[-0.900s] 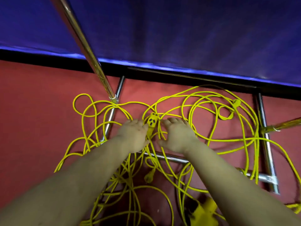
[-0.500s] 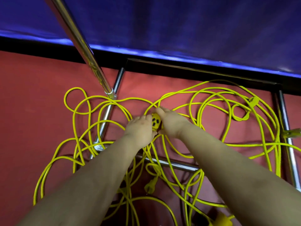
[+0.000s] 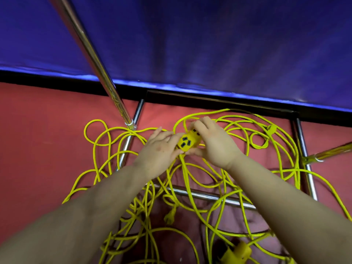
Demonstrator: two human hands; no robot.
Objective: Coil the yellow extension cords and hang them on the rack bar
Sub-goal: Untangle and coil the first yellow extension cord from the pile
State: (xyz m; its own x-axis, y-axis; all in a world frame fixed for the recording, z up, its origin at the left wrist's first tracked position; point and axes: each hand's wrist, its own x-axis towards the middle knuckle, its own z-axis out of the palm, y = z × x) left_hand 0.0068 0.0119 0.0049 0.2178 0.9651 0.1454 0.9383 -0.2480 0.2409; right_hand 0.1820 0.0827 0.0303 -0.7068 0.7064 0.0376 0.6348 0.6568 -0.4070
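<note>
Yellow extension cords [image 3: 251,187] lie tangled in loose loops over the red floor and the rack's base. A yellow socket block [image 3: 187,142] with dark outlets is lifted a little above the tangle. My left hand [image 3: 158,151] grips its near left end and my right hand [image 3: 213,143] grips its far right end. A yellow plug [image 3: 170,216] lies lower in the tangle. Another yellow socket end [image 3: 236,253] shows at the bottom edge. The chrome rack upright [image 3: 95,67] rises at the upper left.
The rack's chrome base bars [image 3: 207,196] cross under the cords, with side rails at left [image 3: 124,151] and right [image 3: 306,162]. A second chrome pole [image 3: 331,152] enters at the right edge. A blue sheet [image 3: 209,40] hangs along the back above a black strip.
Both hands have closed on the socket block and raised it off the floor, turning its outlet face up. The view has shifted slightly.
</note>
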